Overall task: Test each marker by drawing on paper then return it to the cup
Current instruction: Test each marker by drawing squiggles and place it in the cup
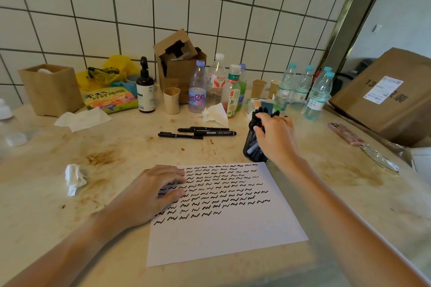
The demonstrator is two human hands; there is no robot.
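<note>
One stained, mottled stone counter (303,193) bore a flat white paper (221,235) rowed with black squiggles, pinned by the flat, straight-fingered left hand (151,196), then a black mesh cup (253,147) packed with markers (256,115) that the right hand (275,135) fingered, grip unclear, and three loose markers (198,132) well behind the paper

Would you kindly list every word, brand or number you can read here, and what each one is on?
"13": cardboard box, beside its white shipping label, whose print is too small.
"anten", partly seen: clear bottle.
"东方": green-labelled bottle; the rest is unreadable.
"不生气": book; lower title blurred.
Red-labelled bottle, pump bottle, loose markers: print too small or blurred.
</note>
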